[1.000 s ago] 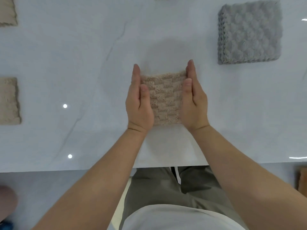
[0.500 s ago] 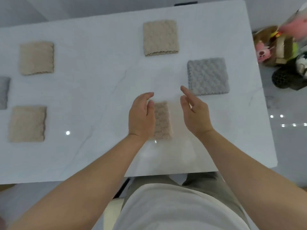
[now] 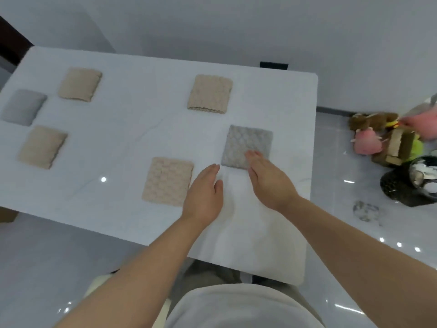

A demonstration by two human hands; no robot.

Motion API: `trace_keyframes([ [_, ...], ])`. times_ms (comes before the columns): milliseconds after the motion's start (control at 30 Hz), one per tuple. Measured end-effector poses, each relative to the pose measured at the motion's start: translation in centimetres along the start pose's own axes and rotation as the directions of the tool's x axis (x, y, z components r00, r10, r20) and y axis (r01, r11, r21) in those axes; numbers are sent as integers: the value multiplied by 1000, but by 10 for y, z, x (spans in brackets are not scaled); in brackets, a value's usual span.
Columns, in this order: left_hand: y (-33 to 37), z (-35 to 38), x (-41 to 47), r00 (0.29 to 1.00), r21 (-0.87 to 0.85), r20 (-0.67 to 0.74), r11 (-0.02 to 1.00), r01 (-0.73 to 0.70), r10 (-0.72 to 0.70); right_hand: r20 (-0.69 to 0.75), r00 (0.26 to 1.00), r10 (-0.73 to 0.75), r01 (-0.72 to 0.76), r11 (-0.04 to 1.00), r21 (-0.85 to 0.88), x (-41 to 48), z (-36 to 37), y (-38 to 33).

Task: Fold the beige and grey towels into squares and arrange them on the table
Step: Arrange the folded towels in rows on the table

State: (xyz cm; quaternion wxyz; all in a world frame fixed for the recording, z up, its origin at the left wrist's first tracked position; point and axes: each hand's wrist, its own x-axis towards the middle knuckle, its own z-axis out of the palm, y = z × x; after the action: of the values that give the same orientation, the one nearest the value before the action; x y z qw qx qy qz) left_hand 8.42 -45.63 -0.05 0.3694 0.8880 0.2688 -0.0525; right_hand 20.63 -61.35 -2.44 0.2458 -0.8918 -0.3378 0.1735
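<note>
A folded beige towel [image 3: 168, 181] lies square on the white table [image 3: 132, 129] near its front edge. My left hand [image 3: 204, 195] hovers just right of it with straight fingers, holding nothing. My right hand [image 3: 267, 178] is open too, and its fingertips overlap the near edge of a folded grey towel [image 3: 248, 144]. Behind that lies another folded beige towel [image 3: 210, 94]. On the table's left side lie two folded beige towels [image 3: 80, 84] [image 3: 42, 147] and a folded grey one [image 3: 22, 107].
Soft toys [image 3: 387, 136] and a dark round object [image 3: 416, 183] sit on the glossy floor to the right of the table. A wall runs behind the table's far edge. My lap is under the front edge.
Both hands have let go of the beige towel and moved right. It now lies flat and uncovered. My head has lifted, so the whole table shows.
</note>
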Motion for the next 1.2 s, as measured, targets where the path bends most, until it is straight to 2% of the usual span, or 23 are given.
trace_keyframes([
  [233,18,41,5,999,-29,26,998,48,-47,59,994,-90,95,991,-92,19,-27,24],
  [333,28,59,14,982,-142,-5,972,185,-188,108,987,-122,134,985,-106,40,-38,41],
  [400,36,71,23,945,-236,-55,923,303,-324,129,980,-150,165,980,-110,63,-42,56],
  [500,53,84,52,861,-364,-53,813,455,-506,134,974,-184,198,975,-101,110,-46,77],
  [600,70,101,77,764,-489,-59,686,539,-642,193,959,-208,229,969,-91,157,-42,91],
  [667,81,114,87,721,-504,-70,648,570,-689,293,935,-200,245,961,-127,177,-38,98],
  [800,91,136,99,652,-547,-87,583,601,-753,512,831,-216,324,937,-130,188,-33,102],
  [933,95,149,100,624,-556,-160,592,583,-765,534,809,-247,358,927,-113,185,-34,110],
  [1200,119,177,94,634,-614,-160,580,536,-756,570,766,-298,411,909,-76,188,-51,145],
])
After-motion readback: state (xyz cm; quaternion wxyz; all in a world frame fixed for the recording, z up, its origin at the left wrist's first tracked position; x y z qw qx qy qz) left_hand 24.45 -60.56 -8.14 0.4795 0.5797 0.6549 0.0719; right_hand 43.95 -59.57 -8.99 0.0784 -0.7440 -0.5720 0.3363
